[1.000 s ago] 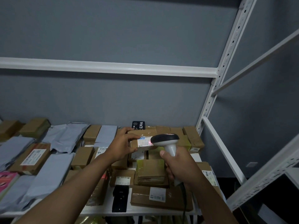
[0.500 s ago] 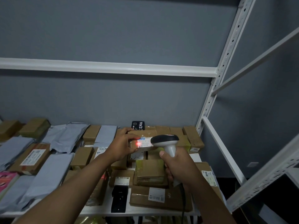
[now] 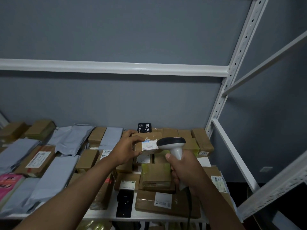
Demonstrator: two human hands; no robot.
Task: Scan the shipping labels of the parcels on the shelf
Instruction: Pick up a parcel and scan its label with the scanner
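Two hands work just below the middle of the frame. The left hand (image 3: 127,147) grips a small brown box (image 3: 147,141), held up over the other parcels on the shelf (image 3: 106,214). Its long side runs left to right, and its white label (image 3: 149,145) faces the scanner (image 3: 172,144). The print is too small to read. The right hand (image 3: 186,171) grips the scanner handle, head pointing left, almost touching the label. A tag (image 3: 204,153) to the right reads "2004".
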